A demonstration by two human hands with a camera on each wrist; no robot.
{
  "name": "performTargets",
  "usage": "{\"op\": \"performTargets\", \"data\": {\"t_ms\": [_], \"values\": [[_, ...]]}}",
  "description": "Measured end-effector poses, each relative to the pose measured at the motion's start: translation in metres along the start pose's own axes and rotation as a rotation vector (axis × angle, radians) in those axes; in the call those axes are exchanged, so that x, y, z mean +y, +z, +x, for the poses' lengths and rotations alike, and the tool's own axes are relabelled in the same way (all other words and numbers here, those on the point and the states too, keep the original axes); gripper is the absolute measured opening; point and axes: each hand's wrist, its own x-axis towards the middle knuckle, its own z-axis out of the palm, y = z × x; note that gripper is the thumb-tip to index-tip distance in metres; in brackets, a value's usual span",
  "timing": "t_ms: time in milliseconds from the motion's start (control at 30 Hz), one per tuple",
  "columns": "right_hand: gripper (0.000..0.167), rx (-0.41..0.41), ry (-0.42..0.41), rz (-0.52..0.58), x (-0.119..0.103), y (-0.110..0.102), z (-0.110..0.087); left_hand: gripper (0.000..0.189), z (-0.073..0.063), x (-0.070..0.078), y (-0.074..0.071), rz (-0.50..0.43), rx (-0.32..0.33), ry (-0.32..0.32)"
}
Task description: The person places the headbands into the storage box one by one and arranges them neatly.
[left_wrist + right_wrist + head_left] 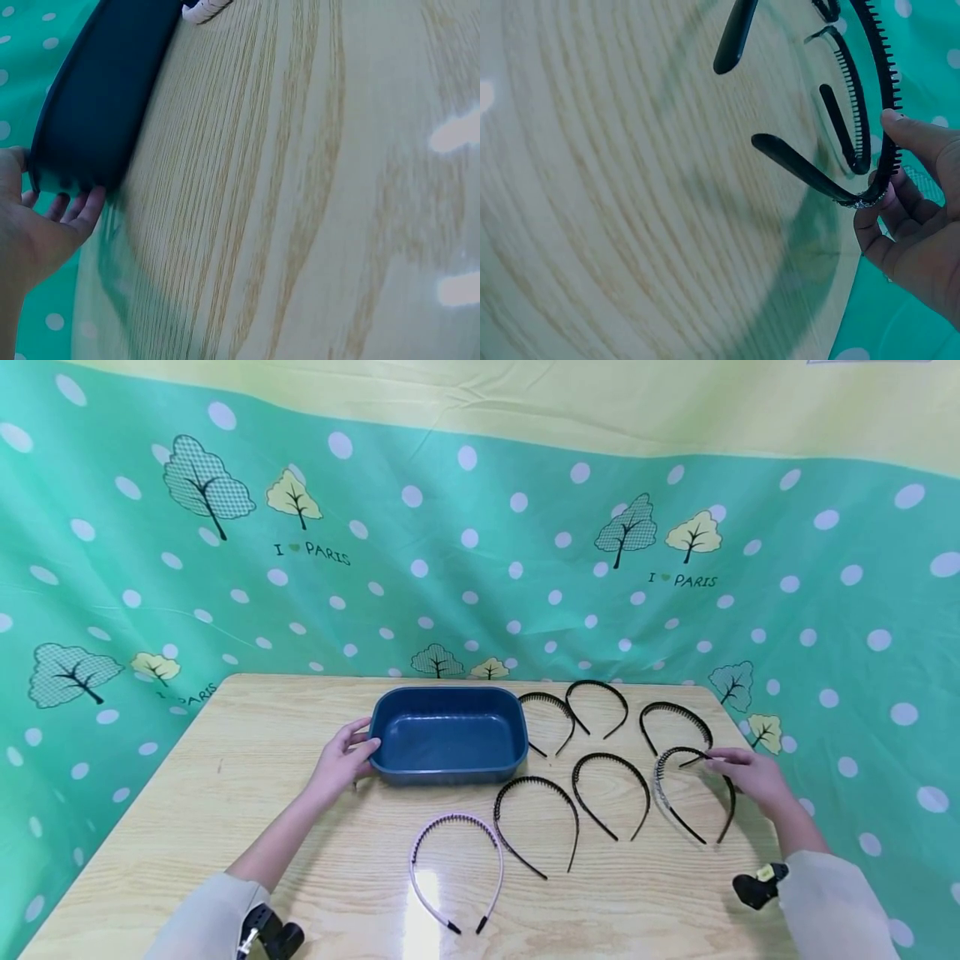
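At the right of the table, the right hand pinches a black, glitter-trimmed headband by its toothed arch, a sensible hold: it looks light, springy and perhaps brittle if spread; the left hand grips the left end of the blue bin

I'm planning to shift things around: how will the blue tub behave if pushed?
The tub will probably keep its shape: no bend shows where held. Low and broad, it seems unlikely to tip. Being empty, it is likely light and may slide easily on the glossy table.
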Motion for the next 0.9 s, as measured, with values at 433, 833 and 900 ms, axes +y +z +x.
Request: {"op": "performTargets", "data": {"t_ms": [433,833,900], "values": [[0.061,0.039,-0.049,-0.005,-0.016,0.003,0.003,0.055,0.000,0.000,0.000,0.000,0.000,-0.002],[0.059,0.060,-0.023,0.056,-0.028,0.008,0.006,0.056,-0.002,0.001,0.000,-0.013,-0.002,-0.004],[0.057,0.065,-0.026,0.053,-0.028,0.009,0.007,0.057,-0.002,0.002,0.000,-0.014,-0.003,-0.004]]}}
